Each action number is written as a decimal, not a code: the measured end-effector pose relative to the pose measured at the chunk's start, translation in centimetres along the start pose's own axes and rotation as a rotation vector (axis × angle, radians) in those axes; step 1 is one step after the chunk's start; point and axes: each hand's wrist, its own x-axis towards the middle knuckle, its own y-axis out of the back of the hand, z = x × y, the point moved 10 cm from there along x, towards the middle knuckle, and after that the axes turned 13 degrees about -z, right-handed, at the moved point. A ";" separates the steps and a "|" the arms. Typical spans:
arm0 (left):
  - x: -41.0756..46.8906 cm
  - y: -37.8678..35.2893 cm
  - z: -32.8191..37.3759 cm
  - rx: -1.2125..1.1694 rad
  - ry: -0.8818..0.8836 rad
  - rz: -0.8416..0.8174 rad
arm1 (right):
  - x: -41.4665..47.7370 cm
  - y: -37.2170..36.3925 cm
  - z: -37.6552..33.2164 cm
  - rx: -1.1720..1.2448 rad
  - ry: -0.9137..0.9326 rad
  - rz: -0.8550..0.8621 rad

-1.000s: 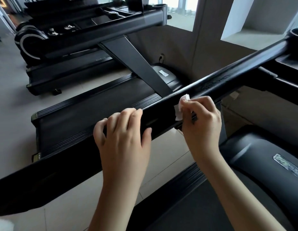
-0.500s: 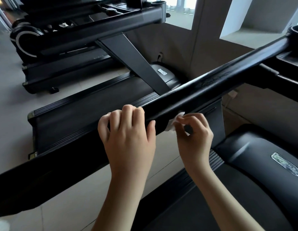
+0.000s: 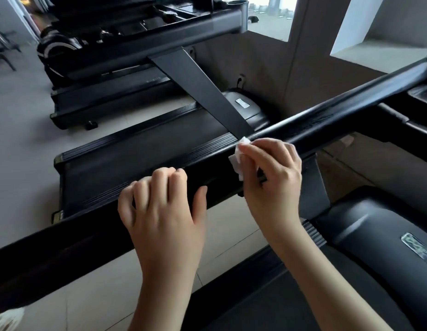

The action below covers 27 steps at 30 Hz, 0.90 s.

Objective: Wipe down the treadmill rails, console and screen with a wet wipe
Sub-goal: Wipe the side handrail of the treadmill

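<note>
1. A black rail runs slantwise across the view, low at the left edge and high at the right.
2. The left hand grasps the rail, with its fingers curled over the top edge and the thumb lying on the near face.
3. The right hand is just beside it, further up the rail, with its fingers curled round a small white wet wipe.
4. The wet wipe is crumpled and pressed against the near face of the rail, and its top corner reaches the upper edge.
5. Behind the rail stands a second treadmill with a dark belt and a slanted upright.
6. At lower right, near the right forearm, lies a dark motor cover with a silver badge.
7. Pale floor tiles show between the machines.
</note>
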 end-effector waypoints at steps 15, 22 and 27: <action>-0.1 0.0 0.1 0.008 0.067 -0.013 | 0.3 2.6 3.0 -0.023 -0.032 0.036; 0.1 0.1 0.5 -0.002 0.077 -0.028 | -2.2 1.6 5.7 0.052 -0.198 0.011; 1.0 -0.2 2.6 -0.061 -0.025 -0.036 | -3.5 0.0 5.3 0.054 -0.214 -0.070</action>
